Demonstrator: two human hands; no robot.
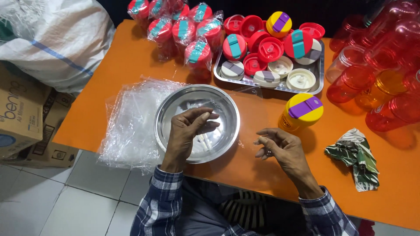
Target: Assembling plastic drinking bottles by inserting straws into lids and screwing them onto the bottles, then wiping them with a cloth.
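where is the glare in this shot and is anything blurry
Head view: glare sits on the steel bowl under the left hand and on the clear plastic bags; the red bottles at the right edge are soft and slightly smeared; the right hand and yellow bottle are sharp.

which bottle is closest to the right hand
The yellow bottle with the yellow and purple lid, standing alone on the orange table just beyond the right hand. The other bottles are red or orange, farther off at the table's edges.
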